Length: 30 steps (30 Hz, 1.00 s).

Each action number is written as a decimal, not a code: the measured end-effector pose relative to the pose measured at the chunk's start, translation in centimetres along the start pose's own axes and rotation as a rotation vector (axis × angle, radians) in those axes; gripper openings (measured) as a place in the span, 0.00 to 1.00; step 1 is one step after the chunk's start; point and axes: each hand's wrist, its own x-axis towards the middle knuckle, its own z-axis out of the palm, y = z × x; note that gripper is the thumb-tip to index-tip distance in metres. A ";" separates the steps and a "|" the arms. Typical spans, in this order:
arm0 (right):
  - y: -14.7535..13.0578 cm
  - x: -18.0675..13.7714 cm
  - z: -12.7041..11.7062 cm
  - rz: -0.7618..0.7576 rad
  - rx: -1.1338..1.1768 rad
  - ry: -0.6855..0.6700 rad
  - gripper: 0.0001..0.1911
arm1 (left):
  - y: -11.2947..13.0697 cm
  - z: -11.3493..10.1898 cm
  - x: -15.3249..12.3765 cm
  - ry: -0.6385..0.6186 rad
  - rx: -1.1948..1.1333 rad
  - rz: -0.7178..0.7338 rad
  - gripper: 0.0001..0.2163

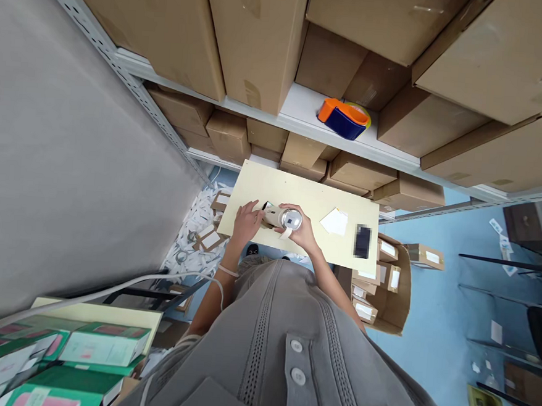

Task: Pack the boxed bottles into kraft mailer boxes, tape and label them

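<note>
My left hand [247, 222] and my right hand [297, 224] both grip a pale cylindrical canister [274, 216] with a silver end cap, held just above a cream board tabletop [272, 191]. My right fingers wrap near the cap, and a white paper strip [286, 233] hangs below it. To the right of my hands lie white paper sheets [333, 221]. Beyond them, a dark flat item [362, 241] is blurred out, so I cannot tell what it is.
Shelves of cardboard cartons [259, 35] rise ahead, with an orange and blue tape dispenser [343, 119] on one. An open carton of small parcels [385, 291] stands right of the board. Green-and-white boxes [103, 344] sit at lower left, and white slips [188, 234] lie left of the board.
</note>
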 end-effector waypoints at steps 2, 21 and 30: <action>-0.2 -0.2 -0.1 -0.026 0.006 -0.046 0.31 | 0.4 0.3 0.5 -0.043 -0.028 -0.054 0.21; -1.8 -0.9 -0.2 -0.086 -0.121 -0.217 0.30 | 0.0 2.7 2.8 -0.234 -0.762 -0.139 0.22; -1.8 -1.4 1.9 -0.214 -0.270 -0.426 0.34 | 1.1 0.8 3.2 -0.402 -0.722 -0.106 0.27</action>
